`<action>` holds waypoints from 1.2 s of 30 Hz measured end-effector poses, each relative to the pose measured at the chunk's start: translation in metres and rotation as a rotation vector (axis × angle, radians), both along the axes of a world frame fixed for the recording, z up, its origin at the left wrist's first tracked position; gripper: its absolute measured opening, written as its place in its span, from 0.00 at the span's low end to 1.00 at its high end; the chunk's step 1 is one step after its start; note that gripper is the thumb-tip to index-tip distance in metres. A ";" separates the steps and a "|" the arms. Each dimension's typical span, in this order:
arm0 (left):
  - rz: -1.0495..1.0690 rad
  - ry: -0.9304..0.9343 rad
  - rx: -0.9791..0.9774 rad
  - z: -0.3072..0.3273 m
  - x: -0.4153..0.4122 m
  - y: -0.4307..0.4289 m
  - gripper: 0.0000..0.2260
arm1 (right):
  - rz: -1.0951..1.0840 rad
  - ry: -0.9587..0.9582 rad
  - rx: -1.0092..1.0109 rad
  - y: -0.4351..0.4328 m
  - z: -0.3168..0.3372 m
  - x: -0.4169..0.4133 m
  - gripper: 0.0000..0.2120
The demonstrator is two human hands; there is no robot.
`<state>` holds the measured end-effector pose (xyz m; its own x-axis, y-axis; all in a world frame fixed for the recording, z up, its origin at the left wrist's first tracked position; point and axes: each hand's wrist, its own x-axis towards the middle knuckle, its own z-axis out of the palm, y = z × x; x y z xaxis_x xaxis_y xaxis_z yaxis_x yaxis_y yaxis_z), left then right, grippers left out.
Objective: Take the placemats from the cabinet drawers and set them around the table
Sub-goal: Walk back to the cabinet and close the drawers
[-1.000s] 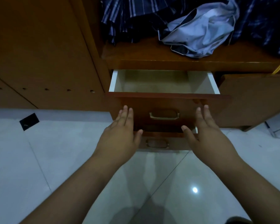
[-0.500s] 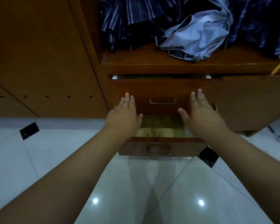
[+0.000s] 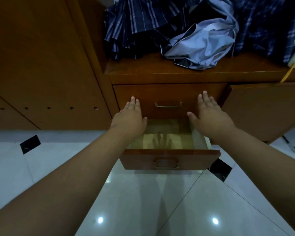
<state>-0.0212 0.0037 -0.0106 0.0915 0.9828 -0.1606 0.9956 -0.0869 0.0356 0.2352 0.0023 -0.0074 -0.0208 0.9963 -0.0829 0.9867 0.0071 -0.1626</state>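
Above a glossy tiled floor [image 3: 143, 201], the lower drawer [image 3: 170, 159] is pulled out, its visible bottom bare. Beyond, the left hand [image 3: 129, 120] and right hand [image 3: 209, 116] are laid flat, fingers straight, on the shut upper drawer [image 3: 169, 94]. No placemats are seen; retrieval is judged pending.

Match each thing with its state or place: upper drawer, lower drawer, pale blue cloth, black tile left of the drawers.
Things:
1 upper drawer
2 lower drawer
3 pale blue cloth
4 black tile

States or places:
A pulled out
B set in the white floor
C shut
D crumpled on the shelf

Pairs: 1-C; 2-A; 3-D; 4-B
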 end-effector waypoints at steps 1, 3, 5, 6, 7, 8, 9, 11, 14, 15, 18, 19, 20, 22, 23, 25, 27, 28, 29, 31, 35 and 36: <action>0.003 0.001 -0.001 0.000 0.000 0.002 0.33 | 0.002 -0.005 0.004 0.002 0.000 0.000 0.37; 0.008 0.007 -0.003 0.000 0.001 0.005 0.33 | 0.005 -0.006 0.007 0.003 -0.002 -0.003 0.37; 0.012 0.008 -0.007 0.000 0.001 0.007 0.33 | -0.006 0.008 0.004 0.003 -0.003 -0.006 0.38; 0.011 0.005 -0.006 -0.001 0.001 0.007 0.33 | -0.013 0.016 0.003 0.003 -0.004 -0.007 0.38; 0.009 0.003 -0.002 -0.001 0.001 0.007 0.33 | -0.017 0.023 0.004 0.003 -0.005 -0.007 0.38; 0.008 0.004 0.002 -0.002 0.001 0.006 0.33 | -0.021 0.032 0.007 0.003 -0.005 -0.007 0.38; 0.006 0.007 0.008 -0.002 0.000 0.005 0.33 | -0.025 0.043 0.009 0.003 -0.005 -0.006 0.37; 0.004 0.009 0.017 -0.002 -0.001 0.001 0.33 | -0.040 0.076 0.014 -0.001 -0.003 -0.005 0.37; -0.035 0.001 0.051 -0.006 -0.003 -0.017 0.33 | -0.010 0.094 0.039 -0.016 -0.002 -0.006 0.35; -0.061 0.009 0.064 -0.009 -0.003 -0.025 0.32 | 0.010 0.107 0.033 -0.022 -0.004 -0.006 0.34; -0.096 -0.001 0.029 -0.023 -0.001 -0.054 0.32 | 0.043 0.173 -0.004 -0.041 -0.015 -0.007 0.32; -0.094 -0.017 0.011 -0.028 0.000 -0.064 0.32 | 0.050 0.174 0.005 -0.048 -0.021 -0.008 0.31; -0.098 -0.026 0.012 -0.032 0.000 -0.072 0.31 | 0.060 0.162 0.024 -0.055 -0.027 -0.010 0.30; -0.146 -0.013 0.041 -0.039 0.002 -0.088 0.28 | 0.094 0.131 0.072 -0.067 -0.038 -0.011 0.25; -0.180 -0.010 0.050 -0.042 0.003 -0.095 0.26 | 0.117 0.129 0.090 -0.072 -0.043 -0.011 0.21; -0.222 -0.038 0.029 -0.046 0.007 -0.106 0.19 | 0.141 0.132 0.092 -0.080 -0.050 -0.009 0.19; -0.221 -0.053 -0.045 -0.051 0.011 -0.112 0.16 | 0.132 0.069 0.019 -0.084 -0.054 -0.007 0.22; -0.215 -0.047 -0.084 -0.055 0.012 -0.112 0.16 | 0.140 0.015 -0.038 -0.086 -0.056 -0.008 0.23; -0.207 -0.040 -0.122 -0.060 0.012 -0.113 0.18 | 0.159 -0.028 -0.085 -0.087 -0.059 -0.008 0.22; -0.190 -0.011 -0.203 -0.067 0.010 -0.112 0.25 | 0.182 -0.046 -0.131 -0.090 -0.064 -0.009 0.21; -0.189 0.060 -0.243 -0.068 0.006 -0.112 0.26 | 0.173 0.012 -0.129 -0.093 -0.070 -0.006 0.19; -0.196 0.070 -0.219 -0.066 0.007 -0.112 0.23 | 0.173 0.019 -0.132 -0.094 -0.071 -0.006 0.19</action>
